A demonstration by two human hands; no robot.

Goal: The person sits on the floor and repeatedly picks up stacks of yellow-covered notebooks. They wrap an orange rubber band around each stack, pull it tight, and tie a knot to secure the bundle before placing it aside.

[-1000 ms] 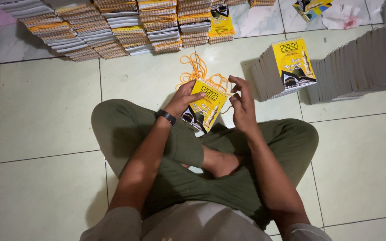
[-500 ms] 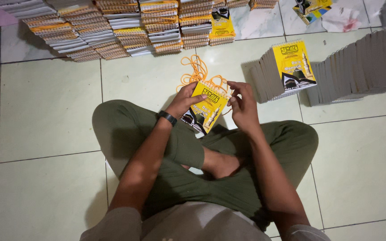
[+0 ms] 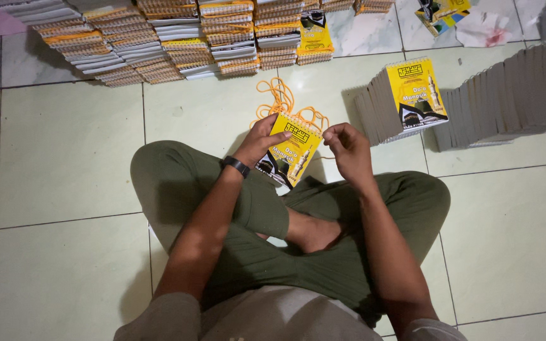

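A small yellow spiral-bound booklet (image 3: pixel 289 151) is gripped at its left edge by the left hand (image 3: pixel 261 140), above the crossed legs. An orange cord (image 3: pixel 284 101), piled just beyond the booklet, is pinched by the right hand (image 3: pixel 347 148) at the booklet's top corner. Bare floor tiles (image 3: pixel 64 151) lie left of it; booklet stacks (image 3: pixel 178 38) are ranged beyond, and a leaning row (image 3: pixel 406 101) is seen to its right.

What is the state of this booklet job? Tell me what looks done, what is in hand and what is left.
Looks done: banded bundles of booklets lie stacked along the far floor. In hand: the left hand holds a yellow spiral-bound booklet while the right hand pinches at its top edge; a heap of orange strings lies just beyond. Probably left: the row of booklets standing on the right.
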